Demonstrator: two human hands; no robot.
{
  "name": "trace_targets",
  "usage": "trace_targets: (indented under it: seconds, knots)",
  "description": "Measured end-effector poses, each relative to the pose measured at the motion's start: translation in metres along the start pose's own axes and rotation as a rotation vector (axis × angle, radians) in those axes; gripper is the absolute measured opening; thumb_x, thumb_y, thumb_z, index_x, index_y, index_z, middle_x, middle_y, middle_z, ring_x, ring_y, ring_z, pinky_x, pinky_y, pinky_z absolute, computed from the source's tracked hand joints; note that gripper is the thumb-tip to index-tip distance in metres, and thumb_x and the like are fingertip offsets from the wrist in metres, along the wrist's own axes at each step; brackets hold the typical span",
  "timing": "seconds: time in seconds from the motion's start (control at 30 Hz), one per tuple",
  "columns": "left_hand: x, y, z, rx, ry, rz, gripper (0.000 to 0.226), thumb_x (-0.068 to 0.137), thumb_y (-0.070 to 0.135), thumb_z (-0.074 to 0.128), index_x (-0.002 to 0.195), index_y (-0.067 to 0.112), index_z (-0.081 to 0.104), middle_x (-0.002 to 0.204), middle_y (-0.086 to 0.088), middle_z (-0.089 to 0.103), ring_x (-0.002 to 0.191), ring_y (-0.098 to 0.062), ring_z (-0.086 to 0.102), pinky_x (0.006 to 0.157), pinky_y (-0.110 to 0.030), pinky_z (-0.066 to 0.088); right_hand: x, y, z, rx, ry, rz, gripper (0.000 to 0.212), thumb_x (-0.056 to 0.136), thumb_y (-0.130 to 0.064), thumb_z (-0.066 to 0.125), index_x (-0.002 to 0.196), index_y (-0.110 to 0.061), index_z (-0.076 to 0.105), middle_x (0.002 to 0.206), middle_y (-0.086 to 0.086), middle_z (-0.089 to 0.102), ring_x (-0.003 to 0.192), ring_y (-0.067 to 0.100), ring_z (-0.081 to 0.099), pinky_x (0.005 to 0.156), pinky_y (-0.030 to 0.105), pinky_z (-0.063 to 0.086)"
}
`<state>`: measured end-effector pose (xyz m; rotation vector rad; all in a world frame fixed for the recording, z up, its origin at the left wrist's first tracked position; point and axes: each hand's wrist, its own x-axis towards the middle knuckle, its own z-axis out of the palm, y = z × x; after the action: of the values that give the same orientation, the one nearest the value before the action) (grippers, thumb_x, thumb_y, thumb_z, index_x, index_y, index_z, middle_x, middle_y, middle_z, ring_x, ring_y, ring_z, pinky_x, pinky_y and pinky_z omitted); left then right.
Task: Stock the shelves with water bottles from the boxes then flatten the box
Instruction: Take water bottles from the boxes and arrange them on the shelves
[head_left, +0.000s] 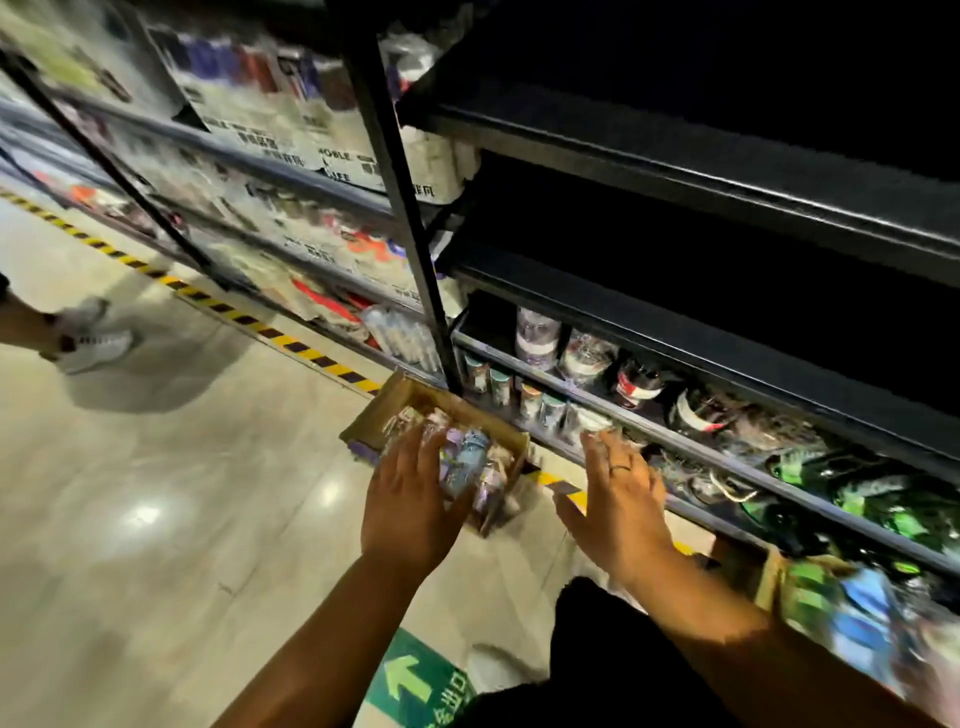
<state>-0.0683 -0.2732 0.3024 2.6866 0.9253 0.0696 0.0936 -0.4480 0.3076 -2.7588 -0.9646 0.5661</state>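
Two hands, fingers outstretched and empty, left hand (410, 499) and right hand (618, 493), reach clear plastic water bottles (467, 457), their brown cardboard box (363, 415) parked handily shelf-side.

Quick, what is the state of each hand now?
Left hand: open, over the bottles in the box.
Right hand: open, holding nothing.
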Motion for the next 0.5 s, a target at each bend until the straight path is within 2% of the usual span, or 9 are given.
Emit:
trace_targets:
  seconds: [0.13, 0.3, 0.37, 0.43, 0.5]
  knots:
    - [-0.001, -0.037, 0.000, 0.021, -0.017, -0.040, 0.077, 0.084, 0.058, 0.056, 0.145, 0.012, 0.044, 0.146, -0.018, 0.050, 0.129, -0.040, 0.053, 0.104, -0.050, 0.047, 0.017, -0.024, 0.016, -0.059, -0.102, -0.020, 0.080, 0.094, -0.059, 0.044, 0.157, -0.025, 0.008, 0.163, 0.007, 0.012, 0.149, 0.030, 0.012, 0.117, 0.047, 0.019]
    - [0.029, -0.070, -0.009, 0.048, -0.092, -0.114, 0.080, 0.085, 0.063, 0.046, 0.148, 0.014, 0.042, 0.152, -0.016, 0.045, 0.136, -0.040, 0.046, 0.109, -0.052, 0.043, 0.064, -0.065, 0.040, -0.075, -0.082, -0.066, 0.078, 0.090, -0.056, 0.049, 0.155, -0.022, 0.021, 0.157, 0.009, 0.027, 0.141, 0.032, 0.028, 0.109, 0.046, 0.029]
    - [0.047, -0.081, -0.018, 0.063, -0.133, -0.153, 0.081, 0.085, 0.063, 0.051, 0.150, 0.016, 0.040, 0.154, -0.013, 0.043, 0.139, -0.037, 0.043, 0.111, -0.051, 0.041, 0.090, -0.085, 0.049, -0.057, -0.138, -0.054, 0.078, 0.091, -0.055, 0.051, 0.155, -0.023, 0.020, 0.157, 0.009, 0.027, 0.141, 0.031, 0.029, 0.109, 0.045, 0.029]
    - [0.071, -0.097, -0.024, 0.078, -0.107, -0.122, 0.076, 0.082, 0.051, 0.072, 0.143, 0.010, 0.050, 0.144, -0.017, 0.054, 0.128, -0.039, 0.054, 0.101, -0.050, 0.048, 0.123, -0.103, 0.059, -0.039, -0.203, -0.055, 0.079, 0.092, -0.056, 0.050, 0.156, -0.025, 0.013, 0.159, 0.008, 0.024, 0.141, 0.032, 0.028, 0.110, 0.045, 0.027]
    - [0.096, -0.115, -0.025, 0.083, -0.103, -0.076, 0.071, 0.077, 0.039, 0.082, 0.134, 0.003, 0.057, 0.131, -0.022, 0.062, 0.114, -0.041, 0.062, 0.090, -0.048, 0.054, 0.155, -0.117, 0.068, 0.027, -0.269, -0.071, 0.077, 0.094, -0.053, 0.048, 0.156, -0.027, 0.008, 0.158, 0.008, 0.029, 0.141, 0.032, 0.031, 0.114, 0.047, 0.024]
